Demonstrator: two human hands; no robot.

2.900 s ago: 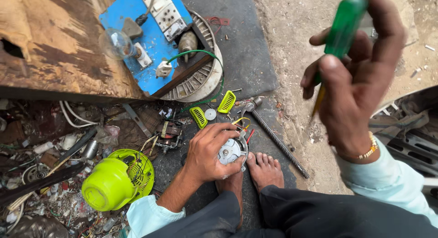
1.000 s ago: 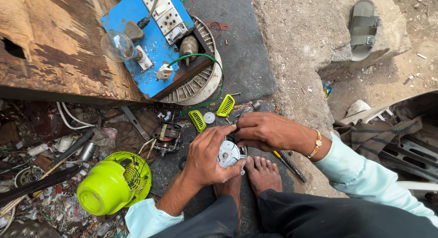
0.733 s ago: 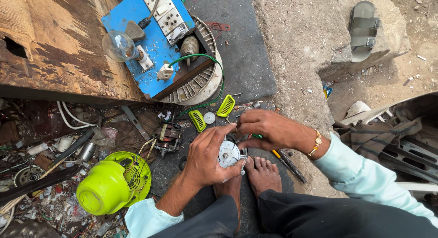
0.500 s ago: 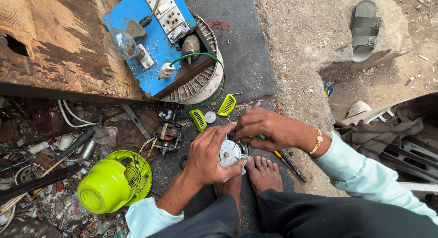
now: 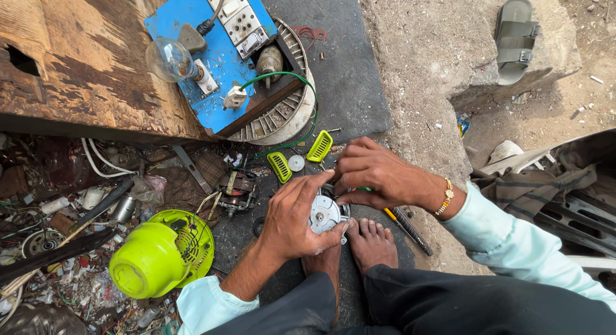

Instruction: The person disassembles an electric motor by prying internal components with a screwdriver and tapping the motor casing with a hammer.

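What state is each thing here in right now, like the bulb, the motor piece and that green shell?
Left hand: cupped around the round metal motor part, gripping it.
Right hand: closed, fingers pinched at the part's upper edge.
Glass bulb: unlit, lying on the blue switch board.
Lime-green housing: detached, on its side among scrap.
Sandal: unworn, on the ground.

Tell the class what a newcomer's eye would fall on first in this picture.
At centre, the left hand and right hand close around a small round metal motor part, just above bare feet. A lime-green plastic housing glows at lower left, and a blue switchboard with a clear bulb sits at top.
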